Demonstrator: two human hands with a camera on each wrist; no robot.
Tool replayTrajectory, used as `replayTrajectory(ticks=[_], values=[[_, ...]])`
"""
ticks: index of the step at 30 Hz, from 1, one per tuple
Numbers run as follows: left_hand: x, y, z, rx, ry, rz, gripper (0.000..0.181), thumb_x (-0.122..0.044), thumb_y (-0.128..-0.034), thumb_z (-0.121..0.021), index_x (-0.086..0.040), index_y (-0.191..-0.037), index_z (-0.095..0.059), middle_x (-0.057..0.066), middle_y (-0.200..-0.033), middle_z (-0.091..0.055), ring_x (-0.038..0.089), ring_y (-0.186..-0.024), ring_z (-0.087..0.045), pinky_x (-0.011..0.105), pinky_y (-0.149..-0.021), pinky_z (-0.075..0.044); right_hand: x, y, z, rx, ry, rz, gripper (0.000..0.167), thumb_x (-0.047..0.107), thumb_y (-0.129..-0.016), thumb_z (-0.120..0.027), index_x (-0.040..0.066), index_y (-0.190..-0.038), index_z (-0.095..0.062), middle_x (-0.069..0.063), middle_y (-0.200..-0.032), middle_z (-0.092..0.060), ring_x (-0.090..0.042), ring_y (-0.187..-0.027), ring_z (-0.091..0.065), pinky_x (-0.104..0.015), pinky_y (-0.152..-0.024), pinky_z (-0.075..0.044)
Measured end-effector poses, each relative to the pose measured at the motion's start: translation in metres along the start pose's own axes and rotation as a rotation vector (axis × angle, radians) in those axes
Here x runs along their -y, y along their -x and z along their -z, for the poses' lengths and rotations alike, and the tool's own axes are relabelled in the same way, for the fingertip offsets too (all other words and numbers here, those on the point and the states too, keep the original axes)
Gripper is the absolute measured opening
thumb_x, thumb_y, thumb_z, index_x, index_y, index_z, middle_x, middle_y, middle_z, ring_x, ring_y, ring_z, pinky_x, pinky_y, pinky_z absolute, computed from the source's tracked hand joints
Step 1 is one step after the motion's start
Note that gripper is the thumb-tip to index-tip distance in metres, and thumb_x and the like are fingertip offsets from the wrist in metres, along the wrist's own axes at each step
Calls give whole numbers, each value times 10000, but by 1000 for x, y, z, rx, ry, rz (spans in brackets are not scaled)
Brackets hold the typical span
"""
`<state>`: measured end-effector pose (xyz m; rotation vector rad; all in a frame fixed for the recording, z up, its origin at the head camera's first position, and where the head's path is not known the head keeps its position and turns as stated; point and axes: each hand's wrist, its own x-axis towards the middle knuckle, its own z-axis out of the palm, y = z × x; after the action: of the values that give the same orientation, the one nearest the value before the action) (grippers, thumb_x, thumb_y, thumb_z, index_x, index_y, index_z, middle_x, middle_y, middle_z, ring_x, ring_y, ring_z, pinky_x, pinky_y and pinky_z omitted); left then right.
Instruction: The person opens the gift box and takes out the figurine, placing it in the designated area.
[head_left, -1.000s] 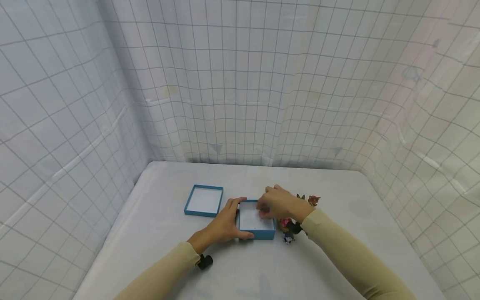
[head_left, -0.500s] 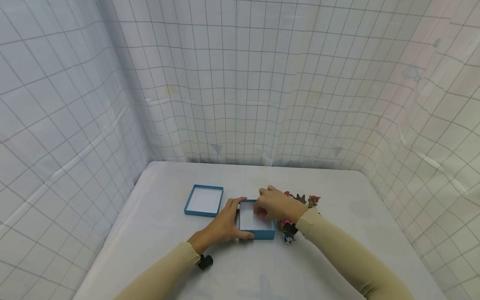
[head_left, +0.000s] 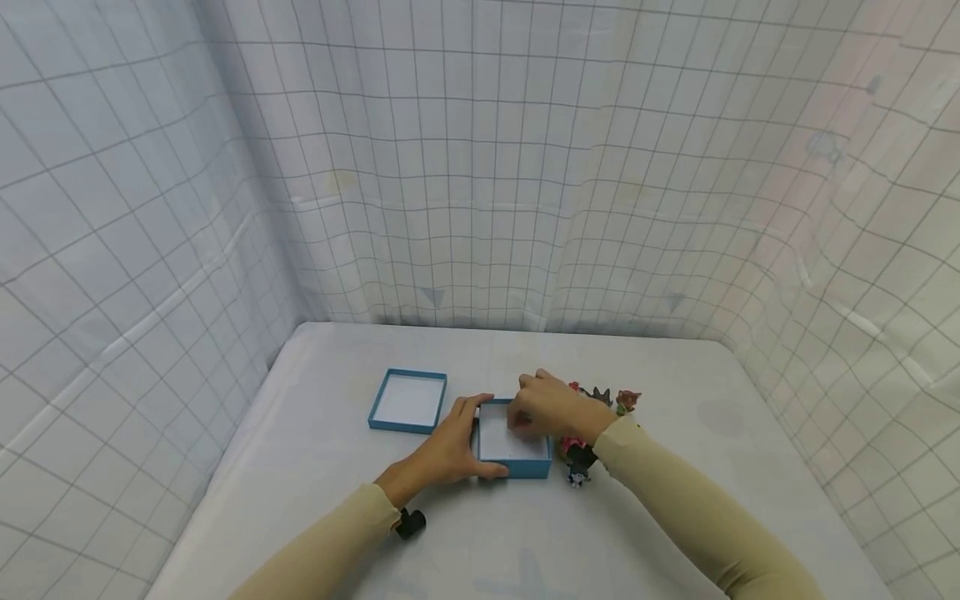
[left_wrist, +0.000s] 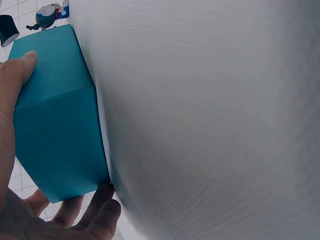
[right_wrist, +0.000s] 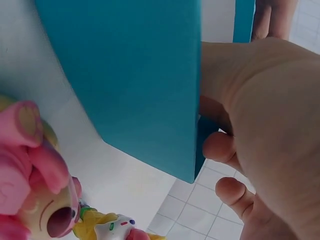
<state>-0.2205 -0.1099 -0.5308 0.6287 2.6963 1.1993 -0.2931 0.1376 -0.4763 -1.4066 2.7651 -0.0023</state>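
Note:
An open-topped blue box point(head_left: 525, 470) with a white inside stands on the white table. My left hand point(head_left: 450, 450) grips it from the left. In the left wrist view the thumb point(left_wrist: 22, 70) lies on one blue wall, while the fingers bend round the opposite one. My right hand point(head_left: 551, 404) reaches over the right wall, fingertips bent down inside the box. In the right wrist view two of its fingers point(right_wrist: 220, 147) show outside the wall; what the hidden fingertips hold, if anything, cannot be made out. A pink bear figurine point(right_wrist: 22, 170) sits beside the box.
To the left lies a shallow blue-rimmed lid point(head_left: 407, 401), white side up. Several small figurines cluster right of the box: a grey eared one point(head_left: 602, 397), an orange-red one point(head_left: 628, 401) and a blue-and-white one point(head_left: 577, 478) among them. Gridded white curtains point(head_left: 480, 167) hang around the table.
My right hand has shifted slightly left inside the box, then stayed there. Pink that showed at its fingertips earlier is now hardly visible. The left hand, box and lid have stayed put.

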Motion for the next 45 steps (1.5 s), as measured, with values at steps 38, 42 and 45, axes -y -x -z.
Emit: replayTrajectory(ticks=[38,42,45], values=[[5,-2,-3,-5,-11,2,1243,-512,-851,-1055,-145,-1799,-339,245,-1735,-453,390,-1513,-579,638,-1264,-527,-3,35,9,-168,-652,33,220,204,-1164,-748,150,-1374,-788,62,-1133,-893,-135,-997,-854,-295,-956,-672],[5,-2,-2,-8,-11,7,1243,-513,-851,-1055,-158,-1802,-338,234,-1737,-455,386,-1502,-583,635,-1259,-529,-4,40,9,-175,-679,12,217,221,-1169,-739,167,-1377,-776,68,-1140,-890,-131,-1012,-853,-308,-1003,-673],[5,-2,-2,-10,-10,5,1244,-510,-849,-1058,-162,-1803,-339,229,-1735,-458,382,-1508,-581,634,-1264,-526,-5,43,8,-181,-682,-2,244,226,-1169,-737,121,-1387,-769,56,-1163,-888,-125,-1040,-849,-332,-1037,-675]])
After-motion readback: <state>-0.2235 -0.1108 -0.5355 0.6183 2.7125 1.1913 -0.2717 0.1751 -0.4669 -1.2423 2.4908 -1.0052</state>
